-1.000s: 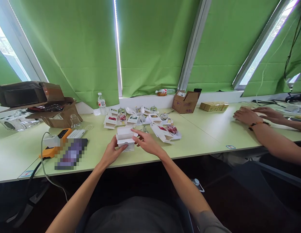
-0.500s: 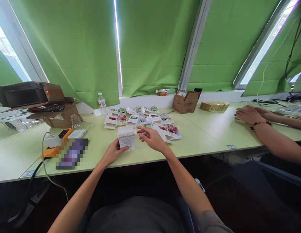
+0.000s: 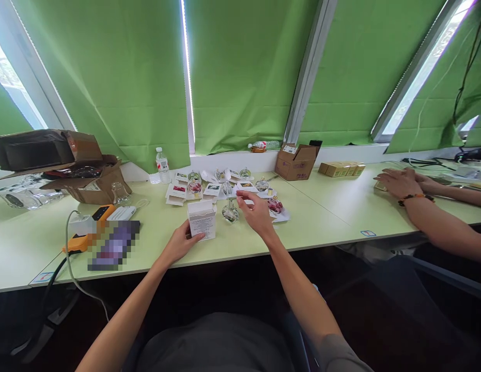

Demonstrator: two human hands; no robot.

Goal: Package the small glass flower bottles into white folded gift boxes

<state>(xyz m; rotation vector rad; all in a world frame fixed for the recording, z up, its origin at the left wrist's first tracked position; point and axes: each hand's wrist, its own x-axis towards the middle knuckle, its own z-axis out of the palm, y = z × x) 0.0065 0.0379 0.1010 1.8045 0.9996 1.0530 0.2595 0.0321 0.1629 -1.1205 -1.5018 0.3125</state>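
Observation:
My left hand [image 3: 181, 242] is wrapped round the near left side of a small white box [image 3: 202, 222] with printed text on its front. The box stands upright on the table, its top flap raised. Just right of it a small round clear glass bottle [image 3: 230, 212] with a narrow neck is on the table. Beside that bottle hovers my right hand [image 3: 256, 211], fingers bent and apart, with nothing visible in them. Behind both hands lie several opened white packets with round glass pieces, among them a red-filled one [image 3: 275, 205] partly next to my right hand.
Cardboard boxes [image 3: 93, 188] and a glass jar [image 3: 121, 194] stand left, near a phone-like pixelated item [image 3: 114, 247] and cables. Water bottle [image 3: 161, 164], brown carton [image 3: 297, 162] and yellow boxes [image 3: 341, 169] line the back. A co-worker's hands [image 3: 399, 183] rest at right.
My right hand has moved right and slightly up, away from the white box. The glass bottle shows where my fingers were. My left hand and the box have stayed put.

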